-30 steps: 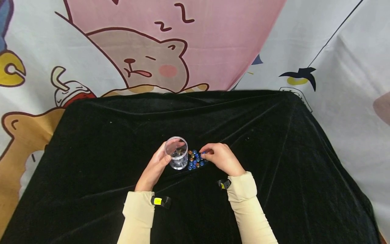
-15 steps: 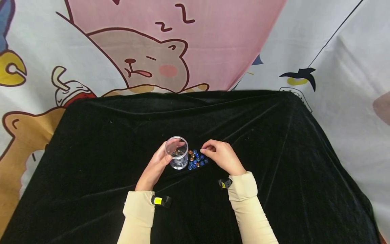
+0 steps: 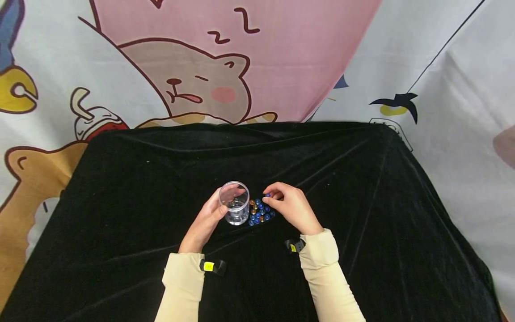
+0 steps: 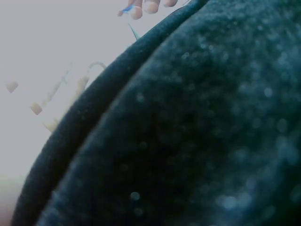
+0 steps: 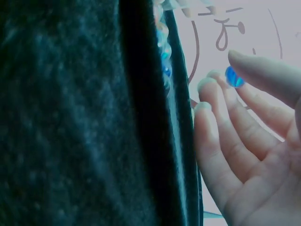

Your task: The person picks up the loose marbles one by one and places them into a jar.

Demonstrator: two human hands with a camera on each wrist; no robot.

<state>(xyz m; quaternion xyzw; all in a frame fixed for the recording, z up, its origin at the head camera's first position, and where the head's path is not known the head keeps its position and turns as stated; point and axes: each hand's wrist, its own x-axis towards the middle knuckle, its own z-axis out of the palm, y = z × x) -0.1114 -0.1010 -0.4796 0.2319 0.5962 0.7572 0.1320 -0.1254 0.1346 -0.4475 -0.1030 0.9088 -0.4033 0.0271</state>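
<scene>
A clear plastic cup (image 3: pixel 237 215) stands on the black cloth, and my left hand (image 3: pixel 207 220) grips it from the left side, thumb at the front. Inside its base a few marbles show faintly. Just right of the cup lies a cluster of blue and amber marbles (image 3: pixel 257 218). Above that cluster's right side, my right hand (image 3: pixel 290 205) pinches one blue marble (image 5: pixel 234 76) between thumb and index finger; the right wrist view shows the other fingers loosely bent below it. In the left wrist view only some fingertips show at the top, washed out by glare.
Black velvet cloth (image 3: pixel 161 179) with soft folds covers the table. Behind it hangs a printed curtain (image 3: pixel 281 62) with a sleeping cartoon bear. Each wrist carries a small black camera strap.
My right hand has risen off the cluster, and a blue marble now shows between its fingertips. The left hand holds the cup in the same place.
</scene>
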